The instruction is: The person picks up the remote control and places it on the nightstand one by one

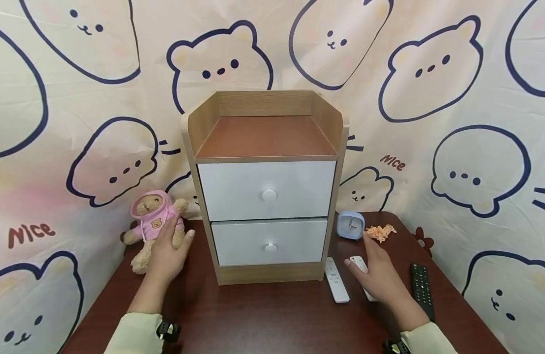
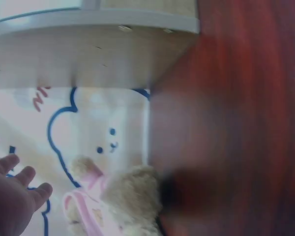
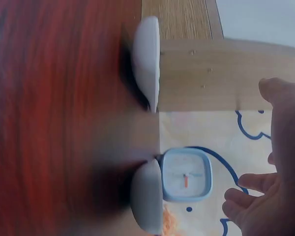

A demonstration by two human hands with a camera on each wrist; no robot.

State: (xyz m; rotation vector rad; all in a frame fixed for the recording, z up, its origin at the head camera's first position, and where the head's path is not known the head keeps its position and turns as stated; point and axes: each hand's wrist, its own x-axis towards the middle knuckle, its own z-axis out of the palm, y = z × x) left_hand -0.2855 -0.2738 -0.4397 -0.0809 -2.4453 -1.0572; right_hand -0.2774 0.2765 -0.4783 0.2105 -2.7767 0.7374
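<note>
My left hand (image 1: 167, 255) is in front of a teddy bear (image 1: 149, 204) in a pink hoodie and overlaps it in the head view. In the left wrist view, that hand's fingers (image 2: 27, 176) are spread and hold nothing, with the bear (image 2: 132, 196) beside them. Over on the right, my other hand (image 1: 383, 275) hovers with fingers extended above a white remote (image 1: 358, 264), partly covering it. A second white remote (image 1: 337, 281) lies left of it, by the cabinet. Beyond the right fingertips stands a light blue square clock (image 1: 349, 225); the right wrist view shows its dial (image 3: 187, 174).
A wooden cabinet (image 1: 271, 274) with two white drawers, both pushed in, stands mid-table. To its right are a crinkled orange bundle (image 1: 380, 233) and a black remote (image 1: 421, 287). A cartoon-print cloth (image 1: 458, 98) hangs behind the dark red-brown table (image 1: 263, 319).
</note>
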